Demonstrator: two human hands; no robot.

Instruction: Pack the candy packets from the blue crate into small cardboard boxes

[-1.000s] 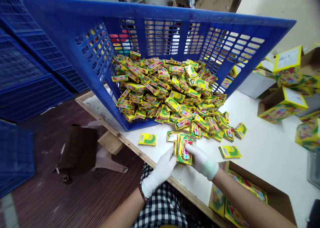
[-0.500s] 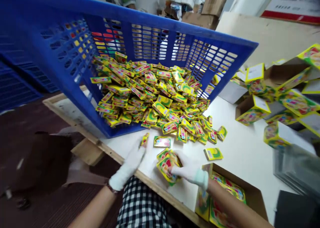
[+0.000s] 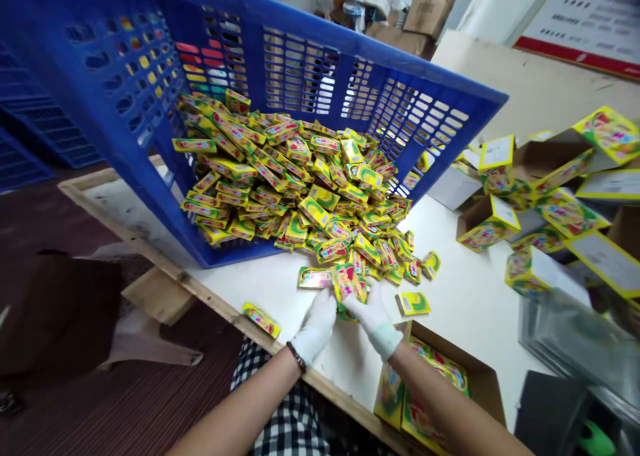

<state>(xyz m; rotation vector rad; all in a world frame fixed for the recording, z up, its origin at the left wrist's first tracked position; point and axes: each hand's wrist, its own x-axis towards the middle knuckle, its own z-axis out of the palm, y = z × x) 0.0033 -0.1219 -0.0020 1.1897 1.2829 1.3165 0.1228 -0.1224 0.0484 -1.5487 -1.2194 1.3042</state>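
Two gloved hands low over the table's near edge, close together and almost touching: the left hand (image 3: 316, 326) with fingers narrow and bunched, tips up against the packets, the right hand (image 3: 369, 317) with fingers slightly parted and pressed into a loose bunch of yellow packets (image 3: 349, 284), apparently holding it, though the packets hide the fingertips and the grip is hard to judge. Beaded bracelet (image 3: 297, 357) on the left wrist. A flat packet (image 3: 315, 277) just beside the bunch, a second packet (image 3: 413, 303) off to the right, a third packet (image 3: 261, 320) alone near the wooden table edge (image 3: 150, 253). Below the right forearm, an open cardboard carton (image 3: 435, 383) with printed yellow packs inside. Work in hand, by all appearances: gathering packets by the handful, with the next move calling for a firmer closing of both hands around the bunch. Beyond, a big heap of packets (image 3: 280, 169) inside a tipped blue crate (image 3: 320, 63). Farther right, printed yellow cartons (image 3: 487, 224) on the white table (image 3: 465, 289); far left, stacked blue crates (image 3: 25, 156); at the back, brown cardboard boxes (image 3: 425, 9) and a wall notice (image 3: 583, 23).
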